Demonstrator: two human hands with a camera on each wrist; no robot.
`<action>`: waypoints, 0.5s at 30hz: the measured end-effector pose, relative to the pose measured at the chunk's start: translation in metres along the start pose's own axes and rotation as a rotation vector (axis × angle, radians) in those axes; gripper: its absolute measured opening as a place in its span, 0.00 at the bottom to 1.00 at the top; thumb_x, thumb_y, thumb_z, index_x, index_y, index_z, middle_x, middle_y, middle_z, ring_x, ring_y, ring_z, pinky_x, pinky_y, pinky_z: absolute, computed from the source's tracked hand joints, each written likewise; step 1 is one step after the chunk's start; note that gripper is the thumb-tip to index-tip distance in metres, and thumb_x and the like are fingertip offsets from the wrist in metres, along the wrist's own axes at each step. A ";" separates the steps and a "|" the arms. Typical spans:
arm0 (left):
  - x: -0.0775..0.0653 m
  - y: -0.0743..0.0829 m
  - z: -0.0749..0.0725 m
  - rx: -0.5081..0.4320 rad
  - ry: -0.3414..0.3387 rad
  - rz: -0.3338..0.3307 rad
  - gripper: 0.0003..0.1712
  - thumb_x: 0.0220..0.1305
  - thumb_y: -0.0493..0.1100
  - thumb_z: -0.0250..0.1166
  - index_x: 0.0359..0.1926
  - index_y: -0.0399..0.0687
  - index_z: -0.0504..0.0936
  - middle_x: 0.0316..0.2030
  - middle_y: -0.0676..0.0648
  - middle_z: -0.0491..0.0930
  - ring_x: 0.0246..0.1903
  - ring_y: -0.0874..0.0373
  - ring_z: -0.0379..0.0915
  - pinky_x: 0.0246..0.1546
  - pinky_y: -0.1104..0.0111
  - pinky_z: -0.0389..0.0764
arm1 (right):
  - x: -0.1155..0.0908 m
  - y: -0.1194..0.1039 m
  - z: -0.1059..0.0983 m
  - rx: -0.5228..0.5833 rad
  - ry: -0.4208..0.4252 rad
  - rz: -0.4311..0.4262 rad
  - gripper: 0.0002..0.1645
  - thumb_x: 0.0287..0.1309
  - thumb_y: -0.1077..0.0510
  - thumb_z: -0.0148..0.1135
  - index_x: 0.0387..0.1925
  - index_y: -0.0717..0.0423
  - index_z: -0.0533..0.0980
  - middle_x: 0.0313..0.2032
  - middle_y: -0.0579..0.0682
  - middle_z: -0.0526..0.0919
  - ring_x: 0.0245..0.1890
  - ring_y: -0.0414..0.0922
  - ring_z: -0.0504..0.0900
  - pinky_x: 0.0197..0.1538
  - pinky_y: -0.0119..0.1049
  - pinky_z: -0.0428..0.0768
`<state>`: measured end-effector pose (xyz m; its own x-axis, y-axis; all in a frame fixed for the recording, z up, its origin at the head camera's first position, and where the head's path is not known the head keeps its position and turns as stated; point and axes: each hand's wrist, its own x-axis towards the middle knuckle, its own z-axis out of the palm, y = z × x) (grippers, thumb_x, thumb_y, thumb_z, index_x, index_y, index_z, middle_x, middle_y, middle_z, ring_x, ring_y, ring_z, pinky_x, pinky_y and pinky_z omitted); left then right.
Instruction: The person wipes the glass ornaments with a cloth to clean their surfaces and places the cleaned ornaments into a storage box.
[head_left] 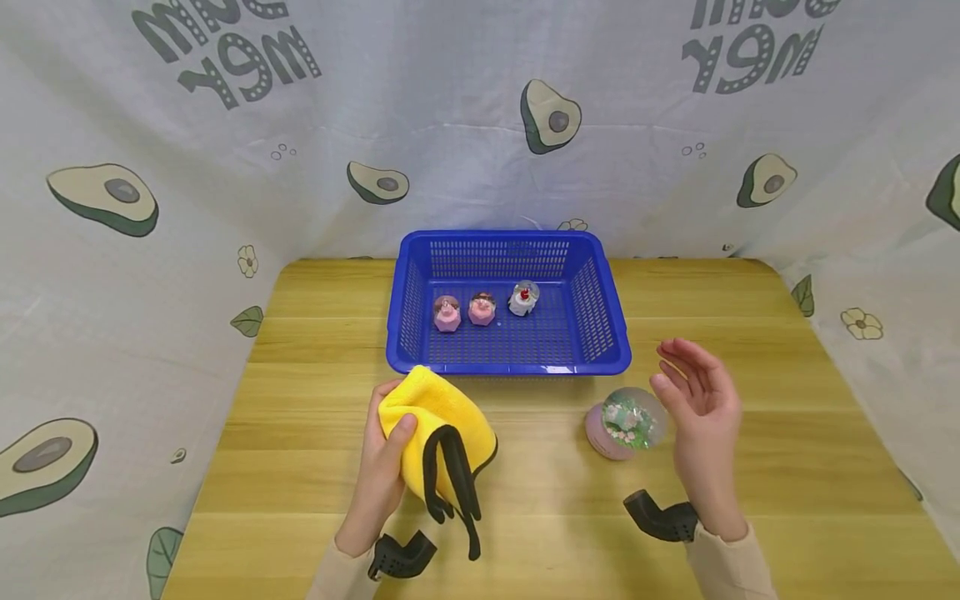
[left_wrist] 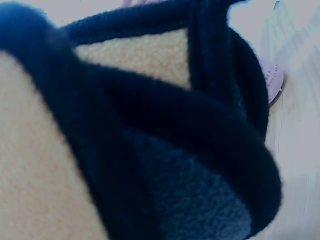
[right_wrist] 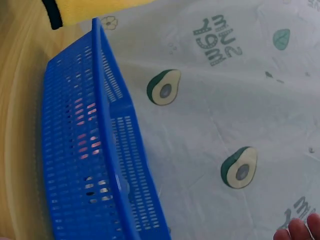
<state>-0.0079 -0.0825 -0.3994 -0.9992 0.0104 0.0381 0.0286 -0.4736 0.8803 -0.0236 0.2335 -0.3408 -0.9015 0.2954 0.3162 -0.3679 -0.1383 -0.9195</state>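
My left hand (head_left: 386, 446) grips a yellow cloth (head_left: 446, 408) with black edging, its thumb on top of the folds and the corners hanging down. That cloth (left_wrist: 45, 165) fills most of the left wrist view. Right of it, a snow globe (head_left: 630, 421) with a pink base and a green, flowery inside stands on the table. Just beside the globe, my right hand (head_left: 705, 417) is raised with loosely bent fingers and holds nothing. Only a few of its fingertips (right_wrist: 299, 230) show in the right wrist view.
Behind the hands, a blue plastic basket (head_left: 510, 369) sits on the wooden table (head_left: 300, 400). Inside are two small pink globes (head_left: 447, 315) and a white one with a red top (head_left: 523, 298). A curtain (head_left: 465, 83) printed with avocados hangs around the back and sides.
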 end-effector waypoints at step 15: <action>0.000 -0.002 0.000 -0.013 0.003 -0.007 0.20 0.64 0.37 0.56 0.56 0.46 0.62 0.46 0.44 0.72 0.40 0.57 0.74 0.40 0.70 0.79 | -0.040 0.044 -0.034 -0.343 0.146 0.295 0.40 0.52 0.77 0.61 0.66 0.65 0.59 0.63 0.51 0.64 0.65 0.46 0.59 0.68 0.33 0.55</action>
<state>-0.0076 -0.0817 -0.4013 -0.9995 0.0114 0.0307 0.0213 -0.4852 0.8741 0.0044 0.2472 -0.4017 -0.9056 0.4238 0.0162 0.0181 0.0769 -0.9969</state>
